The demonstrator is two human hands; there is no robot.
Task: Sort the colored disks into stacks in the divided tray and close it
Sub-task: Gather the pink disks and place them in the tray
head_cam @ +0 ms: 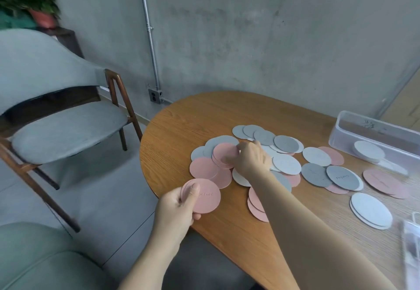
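Left hand (179, 208) nearest, gripping small pink stack (204, 195) over surface (193, 117) edge. Right hand (250, 160) pinching pink disks (223, 153) in scattered pile. Clear tray (372, 126) far right (white disks (368, 151) inside). Risk: loose pinch dragging grey neighbours (221, 139) along, mixing colours.

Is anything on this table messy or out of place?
Yes, but only unsorted mess: pink, grey and white disks lie overlapping in mixed colours across the table, while the clear tray holds only white disks. The left hand grips a pink stack; the right hand pinches another pink pile. Nothing looks damaged.
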